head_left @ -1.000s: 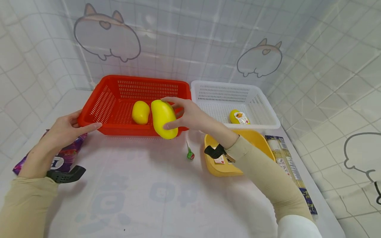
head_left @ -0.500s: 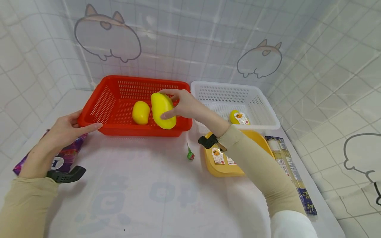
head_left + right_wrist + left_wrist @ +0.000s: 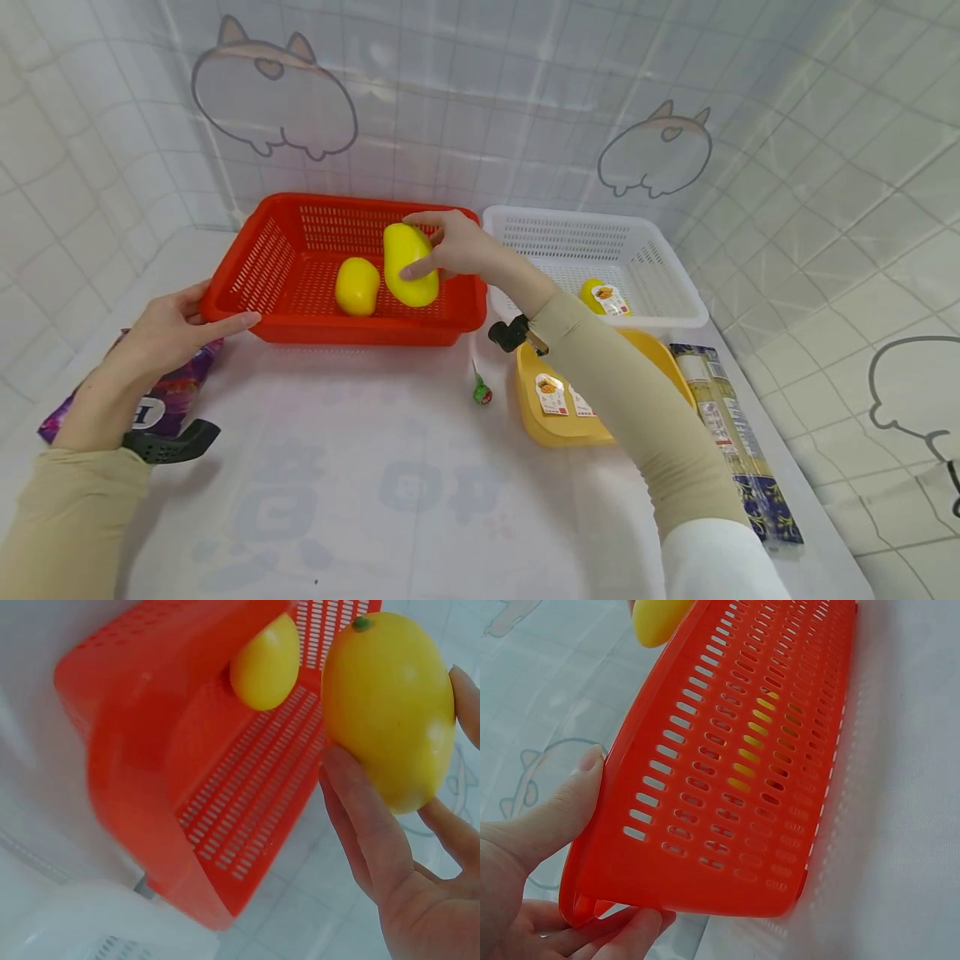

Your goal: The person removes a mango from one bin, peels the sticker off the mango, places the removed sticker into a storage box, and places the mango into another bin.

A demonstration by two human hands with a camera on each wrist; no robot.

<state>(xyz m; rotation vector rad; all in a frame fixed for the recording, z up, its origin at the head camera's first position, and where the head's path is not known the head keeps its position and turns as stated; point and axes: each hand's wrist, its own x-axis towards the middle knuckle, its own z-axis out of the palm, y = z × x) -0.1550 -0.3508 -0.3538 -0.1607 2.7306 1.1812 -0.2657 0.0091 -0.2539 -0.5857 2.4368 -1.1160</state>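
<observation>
My right hand (image 3: 468,246) holds a yellow mango (image 3: 406,254) over the right half of a red perforated basket (image 3: 352,332). In the right wrist view, the fingers and thumb are round the held mango (image 3: 386,712), its small green stem end showing. A second yellow mango (image 3: 357,286) lies on the basket floor. At the basket's front left corner, my left hand (image 3: 167,335) grips the rim. The left wrist view has the left thumb along the rim and the fingers below it, with yellow showing through the basket slots (image 3: 751,741).
A white basket (image 3: 592,321) stands to the right with a yellow, labelled fruit (image 3: 592,293). In front is a yellow tub (image 3: 536,425), partly behind my right forearm. A green lollipop (image 3: 482,392), clear long packets (image 3: 731,417) and a purple bag (image 3: 180,387) lie on the table.
My right hand has moved back, away from me, with the mango, from above the front rim to over the basket's inside. The left hand keeps its grip on the corner.
</observation>
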